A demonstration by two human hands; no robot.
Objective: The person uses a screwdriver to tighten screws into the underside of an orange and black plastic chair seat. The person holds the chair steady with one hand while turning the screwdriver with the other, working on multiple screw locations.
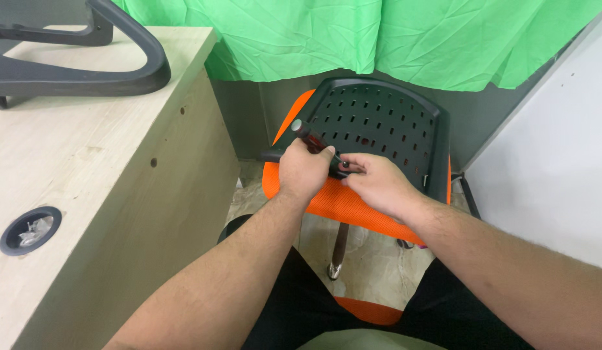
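**A:** Start at the hands. What has the left hand (305, 170) got?

**B:** It is closed in a fist around a screwdriver (303, 134) with a dark, reddish handle. The butt of the handle sticks up past the thumb, and the shaft runs down to the right, towards the other hand.

**A:** And the right hand (377, 183)?

**B:** Fingers curled in, pinching at the spot where the tip of the tool meets the lower edge of the black perforated chair back (379, 123). It may be steadying a small screw or bracket there, but the fingers cover it, so I cannot tell what exactly is between them.

**A:** Where does that chair back sit?

**B:** It lies tilted on the orange mesh seat (343, 202) of a chair in front of the person, touching the seat along its lower edge. The seat's metal post (338, 249) shows beneath it.

**A:** How far along does the work look?

**B:** My judgement: midway on one fastening. The back is in place on the seat and the tool is engaged, yet both hands are at the joint, so it does not look finished.

**A:** Round about?

**B:** A pale wooden desk (87, 194) on the left, with a round cable port (30, 230) and a black chair armrest part (81, 58) lying on top. A green cloth (379, 32) hangs behind, and there is a white wall (554, 162) on the right.
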